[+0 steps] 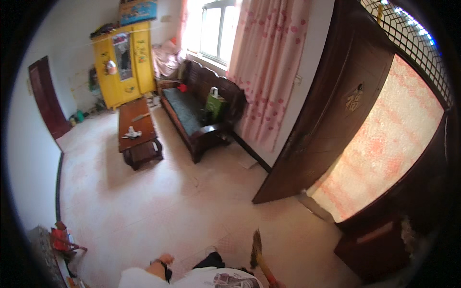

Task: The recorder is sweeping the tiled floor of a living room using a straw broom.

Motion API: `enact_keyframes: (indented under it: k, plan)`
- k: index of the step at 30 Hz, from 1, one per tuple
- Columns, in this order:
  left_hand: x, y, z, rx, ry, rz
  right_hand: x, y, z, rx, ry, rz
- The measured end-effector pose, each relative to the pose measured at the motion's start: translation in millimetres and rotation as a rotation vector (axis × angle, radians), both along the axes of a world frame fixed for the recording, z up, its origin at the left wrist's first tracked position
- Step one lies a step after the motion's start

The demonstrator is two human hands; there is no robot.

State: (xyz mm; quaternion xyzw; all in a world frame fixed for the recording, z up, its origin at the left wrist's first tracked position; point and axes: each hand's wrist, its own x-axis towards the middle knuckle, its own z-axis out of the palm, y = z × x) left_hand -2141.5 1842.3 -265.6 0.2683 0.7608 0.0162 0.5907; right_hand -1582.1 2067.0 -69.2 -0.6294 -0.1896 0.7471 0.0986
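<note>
My left hand (166,259) shows at the bottom edge, with a dark band at the wrist. It is small in view; the fingers look loosely apart, and I see nothing in them. To the right of my body a broom (257,247) points its brown bristles forward, and its yellowish handle runs out at the lower edge. My right hand is out of the picture, so what it holds is hidden. Between the two are my white shirt (225,278), one dark trouser leg (211,260) and the tip of a shoe.
A brown wooden door (321,120) stands open on the right, beside a dark box-like cabinet (379,249). Ahead are a low wooden table (126,115), a bench (180,105) with a green bag (216,106), and a yellow wardrobe (103,62). A red object (60,239) lies lower left.
</note>
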Motion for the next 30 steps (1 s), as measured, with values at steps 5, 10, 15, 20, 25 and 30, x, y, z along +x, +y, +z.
enact_keyframes:
  k: [5, 10, 15, 20, 25, 30]
  plan:
    - [-52, 384, 116, 0.675, 0.418, -0.257, -41, 85, 28, 0.01, 0.047, -0.186]
    - [25, 644, 279, 1.068, -0.001, -0.177, -80, 167, 16, 0.006, 0.017, -0.34]
    - [47, 812, 338, 1.169, -0.196, -0.329, -122, 259, -6, -0.014, 0.006, -0.404]
    - [57, 1004, 402, 1.34, -0.152, -0.428, -178, 340, -17, -0.009, 0.014, -0.557]
    - [98, 1190, 446, 1.609, -0.054, -0.556, -231, 405, -41, -0.019, 0.008, -0.757]
    - [102, 1317, 436, 1.616, 0.314, -0.557, -298, 454, -58, -0.033, -0.02, -0.961]
